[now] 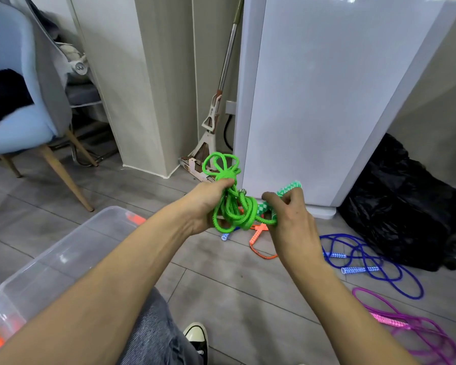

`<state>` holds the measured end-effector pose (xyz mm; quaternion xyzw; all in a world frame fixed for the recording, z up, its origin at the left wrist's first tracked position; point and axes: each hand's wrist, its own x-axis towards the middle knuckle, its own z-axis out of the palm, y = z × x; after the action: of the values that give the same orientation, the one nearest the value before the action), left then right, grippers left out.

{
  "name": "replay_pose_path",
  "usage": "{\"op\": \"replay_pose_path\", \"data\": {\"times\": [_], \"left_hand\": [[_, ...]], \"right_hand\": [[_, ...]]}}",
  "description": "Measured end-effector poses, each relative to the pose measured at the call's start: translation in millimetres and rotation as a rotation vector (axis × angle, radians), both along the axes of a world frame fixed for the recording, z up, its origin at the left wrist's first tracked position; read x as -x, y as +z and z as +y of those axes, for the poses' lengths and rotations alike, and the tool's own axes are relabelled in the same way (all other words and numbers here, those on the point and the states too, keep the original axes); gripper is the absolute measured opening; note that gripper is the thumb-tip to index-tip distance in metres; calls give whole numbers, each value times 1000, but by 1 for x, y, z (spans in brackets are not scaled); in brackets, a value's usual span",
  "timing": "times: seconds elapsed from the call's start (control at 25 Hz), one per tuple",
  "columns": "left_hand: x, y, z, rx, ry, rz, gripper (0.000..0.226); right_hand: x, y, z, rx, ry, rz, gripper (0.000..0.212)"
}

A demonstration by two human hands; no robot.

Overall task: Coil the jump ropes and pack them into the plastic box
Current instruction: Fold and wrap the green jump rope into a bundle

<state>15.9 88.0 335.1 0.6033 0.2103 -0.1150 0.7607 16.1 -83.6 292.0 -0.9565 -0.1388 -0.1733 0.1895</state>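
Both hands hold a bright green jump rope (232,209) in mid-air above the floor. My left hand (208,204) grips the bundled coil, with loops sticking up past its fingers. My right hand (290,212) pinches the rope's green-and-white checked handle (287,189) and a strand. The clear plastic box (63,256) stands at lower left, and something orange shows through its wall. On the floor lie an orange rope (259,241), a blue rope (366,262) and a magenta rope (411,322).
A blue chair (19,106) with wooden legs stands at the left. A mop (208,133) leans in the corner beside a white appliance (327,96). A black plastic bag (406,206) sits at the right. My knee and shoe (196,335) are at the bottom.
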Motion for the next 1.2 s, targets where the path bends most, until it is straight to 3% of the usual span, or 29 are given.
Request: {"op": "replay_pose_path", "data": {"times": [0.2,0.52,0.68,0.84,1.0,1.2], "left_hand": [[2,-10,-10,157,-47,-75,31],[1,-12,-21,257,9,-195,37],[2,-9,-17,300,19,-224,34],[3,-6,-15,321,-35,-306,31],[-1,-9,-12,105,-101,-400,25],[-3,-18,-12,-82,-56,-362,18]], "right_hand": [[2,7,-1,-71,230,-127,75],[6,9,-4,-181,405,135,113],[6,16,-3,-412,424,286,104],[5,27,-10,-263,450,253,104],[5,30,-17,-122,451,175,101],[-3,26,-13,-76,455,156,88]]}}
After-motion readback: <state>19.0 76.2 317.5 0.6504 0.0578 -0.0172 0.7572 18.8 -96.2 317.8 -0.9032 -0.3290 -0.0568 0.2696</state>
